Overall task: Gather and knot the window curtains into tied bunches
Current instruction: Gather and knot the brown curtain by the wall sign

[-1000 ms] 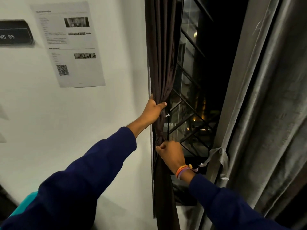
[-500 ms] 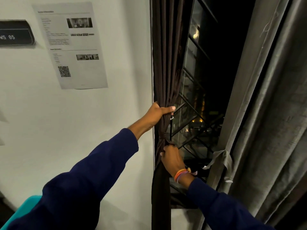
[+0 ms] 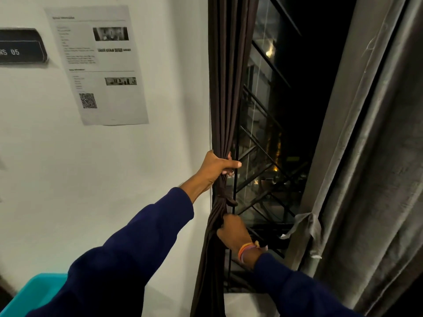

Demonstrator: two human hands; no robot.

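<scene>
A dark brown curtain (image 3: 225, 88) hangs gathered into a narrow bunch at the left edge of the window. My left hand (image 3: 216, 167) grips the bunch from the left, thumb across its front. Just below that grip sits a knot-like twist (image 3: 223, 197) in the fabric. My right hand (image 3: 233, 232) holds the curtain's lower part under the twist, fingers curled into the cloth. A grey curtain (image 3: 375, 156) hangs on the right side of the window, bound by a grey tie (image 3: 307, 224).
The window (image 3: 274, 133) between the curtains has a black metal grille and shows night outside. A printed sheet (image 3: 98, 65) and a dark sign (image 3: 20, 50) hang on the white wall at left. A teal container (image 3: 29, 294) stands at bottom left.
My right hand has slid down the bunch, pulling the lower fabric away from my left hand, so the twist between them now shows. The left hand keeps its grip.
</scene>
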